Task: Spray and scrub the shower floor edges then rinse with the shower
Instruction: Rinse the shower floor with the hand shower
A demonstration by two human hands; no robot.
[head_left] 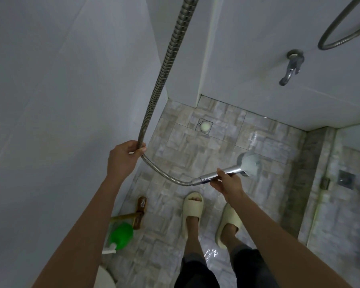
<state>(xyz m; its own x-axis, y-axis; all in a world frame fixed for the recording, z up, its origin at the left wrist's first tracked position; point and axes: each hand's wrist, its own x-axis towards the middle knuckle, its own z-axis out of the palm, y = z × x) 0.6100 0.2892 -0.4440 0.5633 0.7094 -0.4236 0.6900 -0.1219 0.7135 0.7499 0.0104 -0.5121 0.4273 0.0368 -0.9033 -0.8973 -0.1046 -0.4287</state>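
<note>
Both hands are on the shower: the right hand (227, 183) is curled around the chrome handle of the shower head (250, 164), held low over the floor with its round face turned toward the far right side, and the left hand (123, 155) pinches the ribbed metal hose (164, 65) between thumb and fingers, higher up and close to the left wall (60, 90). From the left hand the hose sags in a curve down to the handle, and above it runs up out of view. The stone-patterned tile floor (195, 146) shines wet around the shower head and between the feet. A square drain (204, 126) sits near the far corner, well apart from the shower head. The person stands in two cream slippers (192, 213) at the near middle of the floor. By the left wall lie a brown scrub brush (139, 213) with a long handle and, just beside it, a green spray bottle (121, 235). A metal tap (291, 67) is on the far wall, with a loop of hose (341, 28) hanging to its upper right. A raised tiled curb (299, 183) borders the floor on the right.
</note>
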